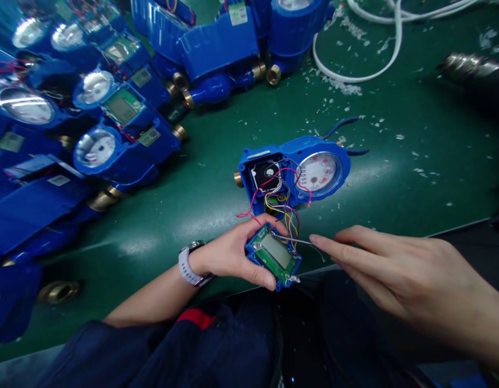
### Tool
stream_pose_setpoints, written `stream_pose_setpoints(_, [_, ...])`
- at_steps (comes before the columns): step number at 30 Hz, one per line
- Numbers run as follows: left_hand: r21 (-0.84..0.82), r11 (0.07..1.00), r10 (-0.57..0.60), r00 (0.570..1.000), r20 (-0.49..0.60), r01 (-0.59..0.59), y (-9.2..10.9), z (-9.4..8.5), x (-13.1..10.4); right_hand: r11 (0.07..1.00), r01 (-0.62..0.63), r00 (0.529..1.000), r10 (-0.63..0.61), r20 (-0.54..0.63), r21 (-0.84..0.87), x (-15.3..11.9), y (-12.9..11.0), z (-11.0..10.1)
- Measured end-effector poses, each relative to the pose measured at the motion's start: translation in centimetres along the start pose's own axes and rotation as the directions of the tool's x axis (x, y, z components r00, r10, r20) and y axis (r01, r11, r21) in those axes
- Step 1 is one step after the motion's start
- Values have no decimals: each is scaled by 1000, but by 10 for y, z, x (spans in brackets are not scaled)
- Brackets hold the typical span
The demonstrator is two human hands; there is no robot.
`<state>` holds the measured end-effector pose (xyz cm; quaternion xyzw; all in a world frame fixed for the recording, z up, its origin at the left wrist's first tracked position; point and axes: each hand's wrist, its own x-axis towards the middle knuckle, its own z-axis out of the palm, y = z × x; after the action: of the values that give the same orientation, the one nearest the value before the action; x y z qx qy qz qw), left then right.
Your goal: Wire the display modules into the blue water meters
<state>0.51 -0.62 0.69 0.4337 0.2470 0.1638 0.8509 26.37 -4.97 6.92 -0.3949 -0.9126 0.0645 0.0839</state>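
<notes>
My left hand (249, 253) grips a green circuit board (261, 258) with a grey display (276, 250), set in a blue frame. A small coil spring (293, 279) sticks out at its lower corner. My right hand (390, 264) is closed around a thin metal tool (296, 239), whose tip meets the board's upper edge; its handle is hidden by the fingers. Just beyond lies an opened blue water meter (290, 145) with a round dial (319, 175). Red, yellow, black and white wires (284, 202) run from its housing toward the board.
Several blue water meters (120, 156) with brass fittings crowd the left and back of the green table (205, 161). A white cable (350, 80) curls at the back right, among pale scraps. A dark tool with a metal tip (470, 66) lies at the right.
</notes>
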Motion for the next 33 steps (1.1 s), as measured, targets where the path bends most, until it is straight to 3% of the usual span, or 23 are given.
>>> stream_pose_setpoints(7, [33, 999, -7, 999, -33, 8, 1, -1, 0, 996, -10, 999, 6, 38, 92, 7, 3, 5])
stream_pose_setpoints(13, [-5, 1000, 7, 1000, 23, -6, -3, 1, 2, 948, -146, 989, 146, 21, 282, 15, 4, 15])
stream_pose_setpoints(17, [-28, 1000, 3, 1000, 18, -3, -3, 1, 2, 885, -222, 974, 223, 47, 410, 13, 7, 6])
stream_pose_setpoints(20, [-32, 999, -1, 1000, 11, 1, -1, 0, 2, 859, -215, 977, 190, 102, 465, 5, 9, -4])
stream_pose_setpoints(24, [-22, 1000, -2, 1000, 13, 3, -1, 1, 3, 892, -137, 989, 96, 116, 430, 1, 10, -7])
stream_pose_setpoints(29, [-24, 1000, 3, 1000, 9, -2, -1, 1, 2, 951, -42, 999, 36, 26, 305, 9, 9, -4])
stream_pose_setpoints(33, [-3, 1000, 15, 1000, 4, -15, -2, 1, 0, 964, -75, 996, 85, -27, 254, 6, 7, -6])
